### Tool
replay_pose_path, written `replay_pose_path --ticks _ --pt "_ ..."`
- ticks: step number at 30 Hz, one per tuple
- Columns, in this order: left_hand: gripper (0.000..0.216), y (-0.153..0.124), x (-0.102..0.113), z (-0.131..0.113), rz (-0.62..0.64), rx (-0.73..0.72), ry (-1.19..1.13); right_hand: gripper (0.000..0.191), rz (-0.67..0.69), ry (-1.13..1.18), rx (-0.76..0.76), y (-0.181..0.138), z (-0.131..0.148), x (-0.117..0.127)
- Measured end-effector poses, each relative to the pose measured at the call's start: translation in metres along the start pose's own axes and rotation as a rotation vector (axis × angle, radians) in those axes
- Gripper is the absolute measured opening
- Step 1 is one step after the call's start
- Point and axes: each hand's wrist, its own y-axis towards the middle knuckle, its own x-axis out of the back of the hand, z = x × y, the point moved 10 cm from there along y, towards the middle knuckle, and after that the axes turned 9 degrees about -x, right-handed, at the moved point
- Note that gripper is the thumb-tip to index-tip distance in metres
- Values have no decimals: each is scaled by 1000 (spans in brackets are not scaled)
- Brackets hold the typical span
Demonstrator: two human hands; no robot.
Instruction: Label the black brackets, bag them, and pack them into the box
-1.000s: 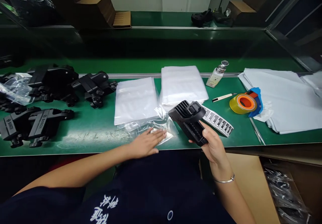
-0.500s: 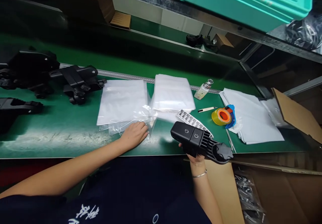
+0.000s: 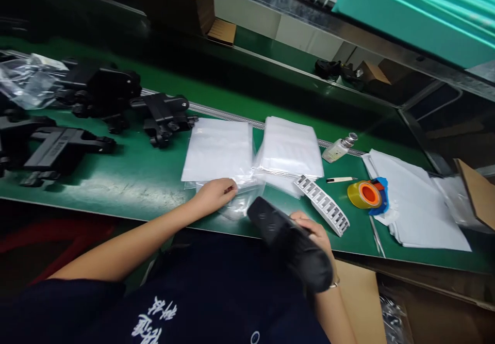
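My left hand (image 3: 217, 195) lies at the front edge of the left stack of bags, its fingers closed on the edge of a clear plastic bag (image 3: 240, 202). White sheeting (image 3: 218, 148) shows in that stack. My right hand (image 3: 315, 230) grips a long black plastic part (image 3: 290, 243) with a rounded end, blurred by motion and tilted over the bench's front edge. Beside the right hand lies a strip of labels (image 3: 323, 203) with dark printed marks. A second stack of translucent bags (image 3: 290, 148) sits just behind the strip.
Several black assemblies (image 3: 162, 117) stand on the left of the green bench (image 3: 131, 179). To the right are a small bottle (image 3: 340, 148), a knife (image 3: 340, 180), yellow tape (image 3: 359, 194), tweezers (image 3: 376, 236) and white sheets (image 3: 421, 210). A teal bin (image 3: 410, 19) sits on the shelf overhead.
The view has swung left, so the bench things appear further right. My right hand has turned the black part, and its fingers now show along the far side. My left hand stays by the bags.
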Motion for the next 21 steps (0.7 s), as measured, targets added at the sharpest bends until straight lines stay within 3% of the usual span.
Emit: replay_pose_path --ticks 4,6,9,11,14,18,21 --pt "18 0 28 -15 -71 -85 -145 40 178 -28 50 18 28 -28" --pt "15 -6 30 -19 -3 -121 -82 37 116 -115 -12 27 23 -33" --pt "15 -16 25 -20 134 -163 16 38 -81 -220 -69 32 11 -29" --pt "18 -18 25 -19 149 -173 3 39 -180 -286 -54 34 11 -30" --pt "19 -11 33 -23 69 -175 -71 39 -176 -352 5 40 21 -40" --pt "18 -10 32 -45 147 -341 -70 38 -81 -294 -11 48 24 -53" --pt "20 -17 44 -46 91 -362 21 38 -206 -264 -56 48 19 -46"
